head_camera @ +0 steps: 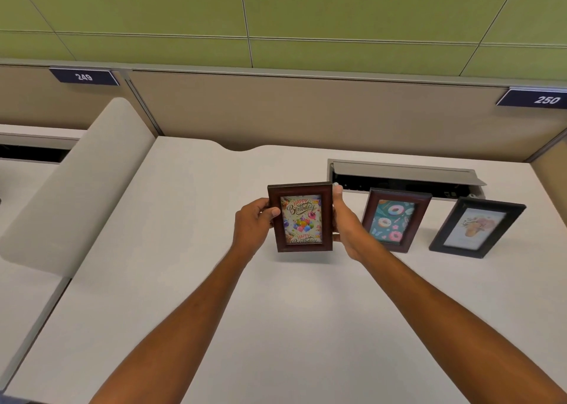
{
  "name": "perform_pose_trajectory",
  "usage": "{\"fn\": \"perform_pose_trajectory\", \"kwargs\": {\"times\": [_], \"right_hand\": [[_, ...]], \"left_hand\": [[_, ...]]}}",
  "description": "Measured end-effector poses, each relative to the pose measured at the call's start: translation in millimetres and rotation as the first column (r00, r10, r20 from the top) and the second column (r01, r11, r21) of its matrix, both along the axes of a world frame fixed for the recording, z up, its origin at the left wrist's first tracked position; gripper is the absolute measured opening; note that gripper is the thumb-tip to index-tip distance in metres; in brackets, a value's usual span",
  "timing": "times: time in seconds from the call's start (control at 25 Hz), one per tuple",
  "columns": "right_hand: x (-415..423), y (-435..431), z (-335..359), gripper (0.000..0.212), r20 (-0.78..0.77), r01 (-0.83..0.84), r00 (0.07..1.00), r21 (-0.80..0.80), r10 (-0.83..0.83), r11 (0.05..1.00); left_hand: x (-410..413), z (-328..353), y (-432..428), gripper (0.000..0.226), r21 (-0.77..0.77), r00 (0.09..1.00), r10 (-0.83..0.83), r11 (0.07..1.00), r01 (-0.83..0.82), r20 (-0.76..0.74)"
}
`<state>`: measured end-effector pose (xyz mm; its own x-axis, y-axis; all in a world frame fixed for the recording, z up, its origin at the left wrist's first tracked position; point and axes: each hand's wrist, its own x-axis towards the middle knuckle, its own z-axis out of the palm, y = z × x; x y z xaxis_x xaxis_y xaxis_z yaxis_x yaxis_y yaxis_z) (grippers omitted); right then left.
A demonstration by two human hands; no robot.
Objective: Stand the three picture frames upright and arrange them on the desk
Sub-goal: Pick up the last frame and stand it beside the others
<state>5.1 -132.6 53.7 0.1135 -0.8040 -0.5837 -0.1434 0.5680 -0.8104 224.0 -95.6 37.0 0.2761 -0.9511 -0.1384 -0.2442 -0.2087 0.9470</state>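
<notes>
Both hands (253, 221) (345, 228) grip "Happy Birthday" frame (300, 218).

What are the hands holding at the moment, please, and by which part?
Both hands hold the birthday picture frame upright: the left hand grips its left side edge, the right hand its right side edge.

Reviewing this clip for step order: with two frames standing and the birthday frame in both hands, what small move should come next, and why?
Probably lower the birthday frame onto the bare desk just left of the doughnut frame. The left hand and right hand hold its sides with the picture upright; the doughnut frame and the black frame already stand in a row.
</notes>
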Motion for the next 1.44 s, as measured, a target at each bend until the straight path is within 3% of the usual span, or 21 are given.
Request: {"fn": "perform_pose_trajectory", "kwargs": {"times": [0.4, 1.04, 1.32, 1.44], "right_hand": [[-10, -17, -21, 0.082, 0.104, 0.112, 0.988, 0.034, -0.115, 0.993], [-23, -21, -59, 0.085, 0.172, 0.244, 0.952, 0.075, -0.254, 0.967], [-24, -18, -64, 0.076, 0.175, 0.269, 0.945, 0.065, -0.277, 0.961], [-23, -17, -64, 0.058, 0.168, 0.284, 0.942, 0.064, -0.291, 0.957]], "left_hand": [[-7, -8, -30, 0.022, 0.043, 0.997, -0.065, 0.997, 0.063, 0.047], [-20, -26, -51, 0.026, 0.064, 0.98, -0.181, 0.982, 0.176, 0.081], [-23, -33, -48, 0.025, 0.076, 0.988, -0.152, 0.986, 0.149, 0.028], [-23, -38, -42, 0.025, 0.063, 0.991, -0.133, 0.989, 0.132, 0.008]]}}
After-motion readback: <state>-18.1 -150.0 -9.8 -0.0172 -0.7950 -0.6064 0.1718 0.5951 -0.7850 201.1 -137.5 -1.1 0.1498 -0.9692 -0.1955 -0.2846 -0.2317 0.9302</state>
